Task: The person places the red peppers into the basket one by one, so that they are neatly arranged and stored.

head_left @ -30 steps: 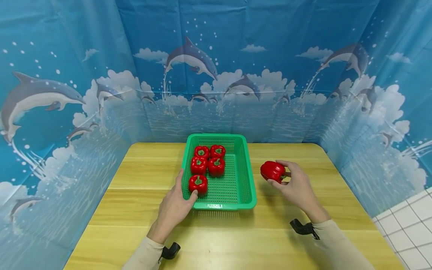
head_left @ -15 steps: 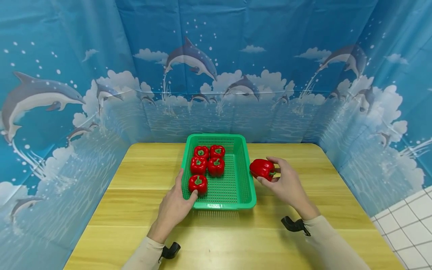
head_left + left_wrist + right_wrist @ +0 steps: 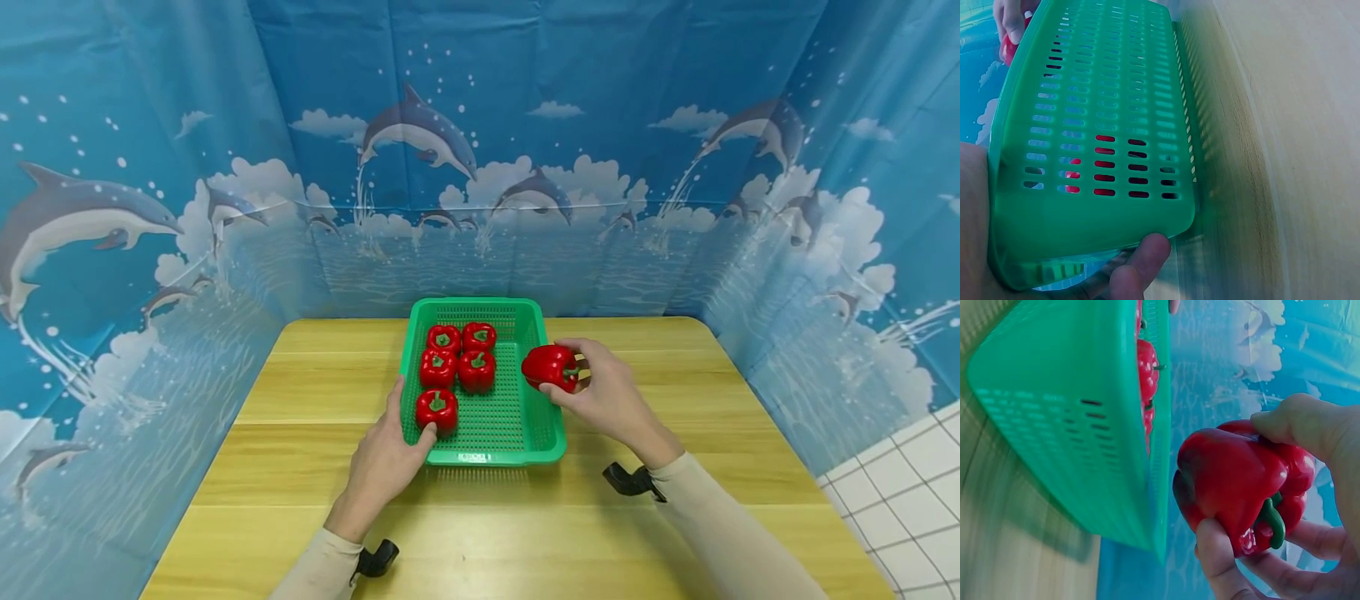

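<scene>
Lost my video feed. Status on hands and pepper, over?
Right hand grips pepper above basket right rim. Left hand grips basket's near-left corner. Five peppers inside; right half free.

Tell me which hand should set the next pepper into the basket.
Right. The right hand already grips a pepper over the basket's right rim, beside its bare right half. The left hand holds the basket's near-left corner, likely steadying it, with five peppers already inside.
</scene>
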Demonstrator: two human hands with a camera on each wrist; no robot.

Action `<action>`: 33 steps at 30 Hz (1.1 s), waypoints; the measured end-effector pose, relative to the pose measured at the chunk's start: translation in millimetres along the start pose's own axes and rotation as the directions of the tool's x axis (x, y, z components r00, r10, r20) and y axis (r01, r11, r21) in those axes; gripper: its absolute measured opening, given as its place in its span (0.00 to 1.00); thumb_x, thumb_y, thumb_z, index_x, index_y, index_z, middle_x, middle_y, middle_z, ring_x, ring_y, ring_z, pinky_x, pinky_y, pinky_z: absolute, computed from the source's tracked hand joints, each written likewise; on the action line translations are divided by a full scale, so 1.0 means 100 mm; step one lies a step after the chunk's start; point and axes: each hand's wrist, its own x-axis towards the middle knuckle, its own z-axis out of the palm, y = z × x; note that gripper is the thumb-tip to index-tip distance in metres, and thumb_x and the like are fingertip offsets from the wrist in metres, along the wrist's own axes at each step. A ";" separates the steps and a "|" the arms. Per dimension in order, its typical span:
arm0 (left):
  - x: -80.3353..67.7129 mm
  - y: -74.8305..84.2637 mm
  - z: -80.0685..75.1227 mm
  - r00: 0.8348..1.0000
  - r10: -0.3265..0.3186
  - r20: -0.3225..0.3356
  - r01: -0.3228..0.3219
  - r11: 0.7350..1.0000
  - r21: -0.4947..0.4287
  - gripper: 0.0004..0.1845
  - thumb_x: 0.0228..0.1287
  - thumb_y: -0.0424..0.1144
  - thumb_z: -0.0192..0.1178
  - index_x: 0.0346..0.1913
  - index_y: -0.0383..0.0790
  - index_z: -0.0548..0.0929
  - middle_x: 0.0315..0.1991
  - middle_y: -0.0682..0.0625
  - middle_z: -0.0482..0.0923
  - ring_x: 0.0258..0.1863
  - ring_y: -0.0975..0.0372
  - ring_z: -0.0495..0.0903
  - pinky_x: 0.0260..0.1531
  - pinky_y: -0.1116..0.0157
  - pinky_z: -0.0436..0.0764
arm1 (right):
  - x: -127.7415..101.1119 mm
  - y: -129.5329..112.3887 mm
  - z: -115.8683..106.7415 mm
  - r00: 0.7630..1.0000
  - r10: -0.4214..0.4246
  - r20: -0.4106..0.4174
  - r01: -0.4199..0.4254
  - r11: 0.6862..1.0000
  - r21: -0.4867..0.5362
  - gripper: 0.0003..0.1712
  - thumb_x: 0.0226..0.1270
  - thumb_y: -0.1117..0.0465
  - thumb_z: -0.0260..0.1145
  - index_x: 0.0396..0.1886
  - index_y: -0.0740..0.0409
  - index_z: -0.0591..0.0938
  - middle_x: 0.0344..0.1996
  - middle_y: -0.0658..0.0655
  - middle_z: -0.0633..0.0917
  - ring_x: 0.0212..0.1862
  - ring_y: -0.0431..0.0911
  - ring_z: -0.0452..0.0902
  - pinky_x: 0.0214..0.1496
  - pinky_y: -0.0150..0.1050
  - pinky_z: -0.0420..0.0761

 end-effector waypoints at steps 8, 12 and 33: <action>0.01 0.01 0.00 1.000 -0.003 0.010 0.003 1.000 -0.004 0.57 0.81 0.57 0.69 0.99 0.51 0.46 0.80 0.30 0.81 0.15 0.61 0.60 0.17 0.65 0.60 | 0.12 -0.12 0.08 0.998 -0.047 0.050 0.049 0.998 -0.042 0.44 0.73 0.50 0.87 0.80 0.63 0.80 0.67 0.62 0.90 0.53 0.55 0.91 0.49 0.48 0.96; 0.01 0.01 0.00 1.000 -0.006 0.013 0.006 1.000 -0.006 0.57 0.81 0.57 0.68 0.99 0.52 0.45 0.83 0.30 0.77 0.15 0.61 0.60 0.17 0.65 0.60 | 0.18 -0.20 0.12 0.995 -0.064 0.083 0.068 0.996 -0.053 0.46 0.72 0.49 0.88 0.80 0.64 0.79 0.67 0.62 0.90 0.53 0.53 0.89 0.49 0.46 0.94; 0.01 0.01 0.01 1.000 -0.006 0.005 0.006 1.000 0.009 0.57 0.81 0.57 0.69 0.99 0.52 0.46 0.76 0.30 0.84 0.15 0.60 0.64 0.17 0.63 0.63 | 0.54 -0.41 0.44 0.908 -0.091 0.408 0.147 0.983 -0.106 0.45 0.72 0.46 0.87 0.80 0.63 0.81 0.68 0.60 0.90 0.43 0.48 0.84 0.50 0.46 0.86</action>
